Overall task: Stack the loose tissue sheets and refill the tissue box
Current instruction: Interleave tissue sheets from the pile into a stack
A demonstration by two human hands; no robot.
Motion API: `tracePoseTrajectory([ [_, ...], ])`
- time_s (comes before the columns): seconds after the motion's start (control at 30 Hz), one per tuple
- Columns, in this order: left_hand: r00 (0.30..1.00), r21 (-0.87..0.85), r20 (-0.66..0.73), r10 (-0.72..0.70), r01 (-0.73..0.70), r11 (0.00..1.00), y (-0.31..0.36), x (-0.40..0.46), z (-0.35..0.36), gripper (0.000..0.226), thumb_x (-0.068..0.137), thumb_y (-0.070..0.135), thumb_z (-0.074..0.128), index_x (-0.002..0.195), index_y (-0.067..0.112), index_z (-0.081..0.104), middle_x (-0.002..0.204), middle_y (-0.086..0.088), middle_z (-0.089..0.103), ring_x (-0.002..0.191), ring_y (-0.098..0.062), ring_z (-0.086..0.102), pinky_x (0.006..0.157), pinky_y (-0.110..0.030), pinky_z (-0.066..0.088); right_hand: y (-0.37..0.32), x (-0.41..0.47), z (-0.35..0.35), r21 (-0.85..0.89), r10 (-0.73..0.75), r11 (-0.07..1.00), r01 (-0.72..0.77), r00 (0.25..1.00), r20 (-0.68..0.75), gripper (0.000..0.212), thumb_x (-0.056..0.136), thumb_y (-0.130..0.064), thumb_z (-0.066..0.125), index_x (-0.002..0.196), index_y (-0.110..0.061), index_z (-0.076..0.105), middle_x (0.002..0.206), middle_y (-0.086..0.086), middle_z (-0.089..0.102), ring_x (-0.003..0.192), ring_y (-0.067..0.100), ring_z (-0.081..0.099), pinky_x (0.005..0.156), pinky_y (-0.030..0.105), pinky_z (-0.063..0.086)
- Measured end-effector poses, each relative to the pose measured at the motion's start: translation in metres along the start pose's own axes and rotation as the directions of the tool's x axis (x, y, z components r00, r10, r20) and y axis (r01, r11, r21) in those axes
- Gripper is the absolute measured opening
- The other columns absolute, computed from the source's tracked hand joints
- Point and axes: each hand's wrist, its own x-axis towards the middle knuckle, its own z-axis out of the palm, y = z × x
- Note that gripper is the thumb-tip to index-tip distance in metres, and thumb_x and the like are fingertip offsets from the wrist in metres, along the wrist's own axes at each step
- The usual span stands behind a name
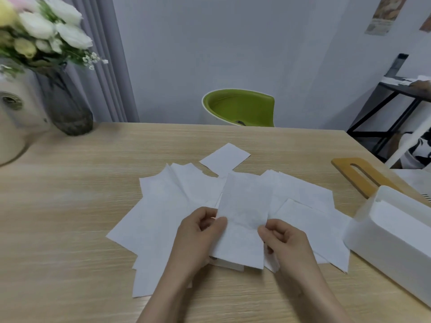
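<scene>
In the head view, one tissue sheet (242, 220) is pinched at its side edges by the left hand (198, 234) and the right hand (283, 241), above the loose sheets (161, 213) spread on the desk (70, 206). Stacking is judged barely begun. The open tissue box (394, 243) stands just right of the hands; next, the sheet must be squared onto a pile.

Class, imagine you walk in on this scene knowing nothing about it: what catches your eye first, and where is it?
First, the two hands near the front edge: the left hand and right hand pinch one tissue sheet from either side, above a spread of loose tissue sheets across the wooden table. At the right stands the open white tissue box, its wooden lid behind it. A vase of flowers fills the far left corner.
</scene>
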Motion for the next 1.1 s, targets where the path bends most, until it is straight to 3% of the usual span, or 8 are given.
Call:
tracePoseTrajectory([
  [0.1,0.998,-0.045,0.042,-0.046,0.048,0.998,0.003,-0.002,-0.009,0.014,0.086,0.026,0.072,0.097,0.017,0.07,0.074,0.004,0.072,0.072,-0.01,0.069,0.064,-0.023,0.052,-0.006,-0.001,0.011,0.054,0.039,0.998,-0.043,0.997,0.073,0.017,0.09,-0.004,0.059,0.075,-0.006,0.066,0.058,0.009,0.053,0.048,0.009,0.044,0.05,0.015,0.04],
  [0.2,0.996,-0.046,0.059,-0.062,0.065,0.997,0.001,-0.003,-0.017,0.029,0.078,0.036,0.071,0.101,0.019,0.071,0.091,0.002,0.076,0.086,-0.016,0.072,0.08,-0.037,0.056,-0.009,-0.001,0.022,0.03,0.042,0.998,-0.046,0.99,0.138,0.018,0.092,-0.006,0.058,0.078,-0.008,0.068,0.059,0.009,0.054,0.052,0.013,0.043,0.053,0.019,0.037],
  [0.27,0.998,-0.04,0.041,-0.046,0.047,0.998,-0.002,-0.002,-0.023,0.022,0.08,0.033,0.069,0.098,0.021,0.072,0.094,0.002,0.076,0.092,-0.018,0.071,0.086,-0.04,0.054,-0.01,-0.001,0.029,-0.017,0.037,0.999,-0.034,0.984,0.172,0.016,0.092,-0.009,0.058,0.081,-0.01,0.07,0.059,0.005,0.057,0.053,0.012,0.044,0.055,0.02,0.036],
  [0.5,0.998,-0.078,-0.044,-0.034,0.03,0.996,-0.008,0.0,-0.042,0.02,0.078,0.03,0.064,0.09,0.017,0.073,0.092,-0.005,0.075,0.092,-0.028,0.07,0.084,-0.046,0.054,-0.016,-0.001,0.05,-0.051,0.009,0.999,0.002,0.977,0.214,0.012,0.09,-0.01,0.061,0.086,-0.011,0.072,0.055,-0.003,0.057,0.054,0.008,0.047,0.058,0.017,0.039],
  [0.63,0.996,-0.088,-0.086,-0.027,0.019,0.996,-0.011,-0.001,-0.052,0.01,0.084,0.022,0.068,0.092,0.019,0.072,0.09,0.0,0.076,0.087,-0.021,0.071,0.076,-0.037,0.054,-0.019,-0.003,0.06,-0.051,0.008,0.999,0.005,0.97,0.244,0.013,0.09,-0.01,0.061,0.088,-0.015,0.073,0.054,-0.004,0.057,0.055,0.008,0.05,0.058,0.014,0.04],
  [0.77,0.984,-0.12,-0.172,-0.04,0.019,0.993,-0.015,-0.005,-0.07,0.01,0.09,0.01,0.066,0.094,0.016,0.072,0.088,0.0,0.076,0.08,-0.016,0.071,0.07,-0.031,0.054,-0.017,-0.005,0.067,-0.108,-0.012,0.993,0.038,0.973,0.231,0.015,0.087,-0.012,0.064,0.089,-0.025,0.072,0.067,0.0,0.069,0.063,0.004,0.061,0.065,0.011,0.043],
  [0.93,0.954,-0.206,-0.294,-0.059,-0.003,0.979,-0.018,-0.011,-0.099,0.013,0.087,0.005,0.067,0.096,0.014,0.072,0.088,-0.003,0.076,0.077,-0.019,0.071,0.068,-0.034,0.053,-0.011,-0.006,0.076,-0.215,-0.022,0.974,0.067,0.978,0.208,0.016,0.085,-0.018,0.065,0.092,-0.032,0.07,0.067,-0.009,0.058,0.055,0.001,0.046,0.063,0.017,0.039],
  [1.1,0.899,-0.261,-0.432,-0.078,-0.042,0.964,-0.026,-0.013,-0.118,0.016,0.091,0.004,0.061,0.098,0.015,0.07,0.09,-0.004,0.076,0.077,-0.02,0.069,0.073,-0.037,0.053,-0.006,-0.015,0.093,-0.434,-0.077,0.888,0.149,0.981,0.18,0.019,0.081,-0.034,0.066,0.099,-0.038,0.062,0.086,-0.014,0.059,0.084,0.001,0.051,0.085,0.026,0.042],
])
